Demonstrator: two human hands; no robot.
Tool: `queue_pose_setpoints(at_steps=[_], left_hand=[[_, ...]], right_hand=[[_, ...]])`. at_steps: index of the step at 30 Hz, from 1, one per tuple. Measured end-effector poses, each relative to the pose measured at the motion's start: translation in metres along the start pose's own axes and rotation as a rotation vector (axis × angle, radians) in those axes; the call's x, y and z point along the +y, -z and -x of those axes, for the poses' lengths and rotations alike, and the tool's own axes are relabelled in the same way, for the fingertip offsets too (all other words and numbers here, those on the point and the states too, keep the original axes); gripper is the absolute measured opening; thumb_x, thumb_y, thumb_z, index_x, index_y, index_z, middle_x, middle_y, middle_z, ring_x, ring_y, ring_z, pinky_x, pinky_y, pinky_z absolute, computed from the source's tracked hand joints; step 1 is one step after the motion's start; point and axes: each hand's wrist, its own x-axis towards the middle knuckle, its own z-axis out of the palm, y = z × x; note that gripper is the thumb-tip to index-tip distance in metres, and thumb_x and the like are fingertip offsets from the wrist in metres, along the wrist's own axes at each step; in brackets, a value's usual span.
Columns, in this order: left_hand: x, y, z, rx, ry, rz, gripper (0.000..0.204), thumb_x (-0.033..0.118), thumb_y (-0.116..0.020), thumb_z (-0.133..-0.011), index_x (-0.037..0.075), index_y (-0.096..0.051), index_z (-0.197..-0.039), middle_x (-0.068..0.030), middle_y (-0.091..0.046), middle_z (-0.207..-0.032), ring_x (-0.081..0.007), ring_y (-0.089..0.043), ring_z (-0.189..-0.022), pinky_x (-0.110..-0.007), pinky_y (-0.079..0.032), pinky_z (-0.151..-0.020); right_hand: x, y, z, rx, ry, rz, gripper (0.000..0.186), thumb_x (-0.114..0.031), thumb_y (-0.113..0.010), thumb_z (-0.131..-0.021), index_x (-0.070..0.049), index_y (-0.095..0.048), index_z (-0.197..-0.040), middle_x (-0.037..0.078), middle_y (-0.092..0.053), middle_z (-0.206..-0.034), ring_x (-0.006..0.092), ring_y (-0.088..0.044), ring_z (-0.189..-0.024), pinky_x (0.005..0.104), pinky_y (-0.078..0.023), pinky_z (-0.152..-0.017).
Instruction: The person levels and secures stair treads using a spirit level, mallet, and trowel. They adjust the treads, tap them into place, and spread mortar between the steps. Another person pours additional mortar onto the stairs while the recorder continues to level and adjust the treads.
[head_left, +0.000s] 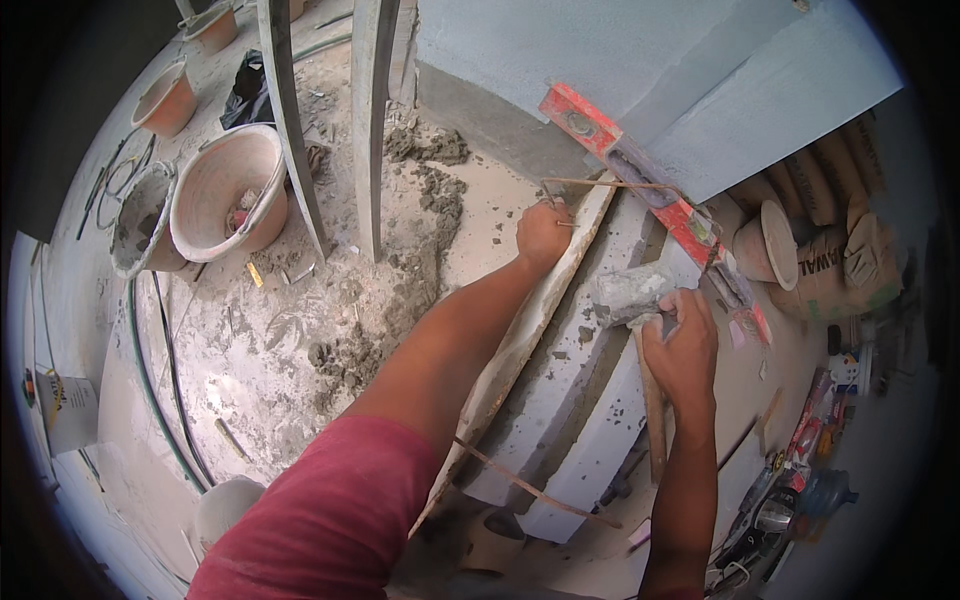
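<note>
holding a hammer [632,290] in right hand [682,345]; its long handle [653,410] points nearward.

This was a building site: wet-looking grey mortar [436,235] lay heaped across a dusty floor [270,330], with crusted buckets [262,232], hoses [146,370], and stacked sacks [838,268] round about. A red spirit level [682,222], a mortar-smeared board [545,300] and scattered tools [800,445] also marked it as such.

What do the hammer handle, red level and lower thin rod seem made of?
Hammer handle: probably bare, matte wood; it looks tan. Red level: likely painted metal, the red worn and smeared grey. Lower thin rod: perhaps rusted steel, dull reddish brown.
</note>
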Motion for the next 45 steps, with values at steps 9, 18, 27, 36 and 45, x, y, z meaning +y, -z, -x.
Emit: queue_pose_setpoints(at_steps=[9,18,27,36,45], left_hand=[[-0.010,0.008,0.000,-0.004,-0.143,0.129,0.054,0.040,-0.047,-0.100,-0.007,-0.069,-0.089,-0.0336,-0.066,-0.089,-0.0510,-0.064,-0.090,-0.054,-0.049,-0.082],[-0.040,-0.017,-0.027,-0.020,-0.282,0.117,0.052,0.037,-0.050,-0.100,-0.009,-0.068,-0.084,-0.0335,-0.066,-0.085,-0.0496,-0.065,-0.086,-0.050,-0.050,-0.077],[-0.048,-0.009,-0.038,-0.034,-0.289,0.109,0.049,0.035,-0.049,-0.102,-0.010,-0.066,-0.088,-0.0333,-0.066,-0.083,-0.0481,-0.066,-0.084,-0.049,-0.049,-0.075],[-0.066,-0.014,-0.055,-0.064,-0.277,0.120,0.052,0.037,-0.050,-0.102,-0.010,-0.066,-0.084,-0.0329,-0.066,-0.081,-0.0471,-0.066,-0.082,-0.049,-0.049,-0.075],[-0.077,-0.001,-0.076,-0.149,-0.358,0.046,0.048,0.037,-0.054,-0.101,-0.008,-0.067,-0.088,-0.0296,-0.068,-0.086,-0.0423,-0.068,-0.081,-0.047,-0.049,-0.074]], right_hand=[[-0.071,-0.055,-0.104,-0.259,-0.211,-0.027,0.043,-0.038,-0.056,-0.097,0.002,-0.069,-0.104,0.028,-0.068,-0.107,0.0447,-0.065,-0.104,0.0506,-0.049,-0.093],[-0.052,-0.059,-0.115,-0.400,-0.454,-0.124,0.047,-0.041,-0.052,-0.098,0.000,-0.070,-0.113,0.022,-0.068,-0.120,0.0387,-0.065,-0.115,0.0461,-0.051,-0.097],[-0.053,-0.066,-0.123,-0.434,-0.454,-0.195,0.048,-0.041,-0.056,-0.094,0.000,-0.070,-0.115,0.024,-0.066,-0.124,0.0384,-0.063,-0.119,0.0456,-0.049,-0.101],[-0.054,-0.065,-0.123,-0.407,-0.435,-0.187,0.043,-0.038,-0.058,-0.093,-0.001,-0.072,-0.112,0.022,-0.068,-0.120,0.0384,-0.065,-0.115,0.0450,-0.052,-0.098],[-0.055,-0.060,-0.122,-0.400,-0.381,-0.246,0.042,-0.036,-0.058,-0.093,-0.001,-0.071,-0.113,0.023,-0.068,-0.121,0.0378,-0.064,-0.116,0.0438,-0.051,-0.098]])
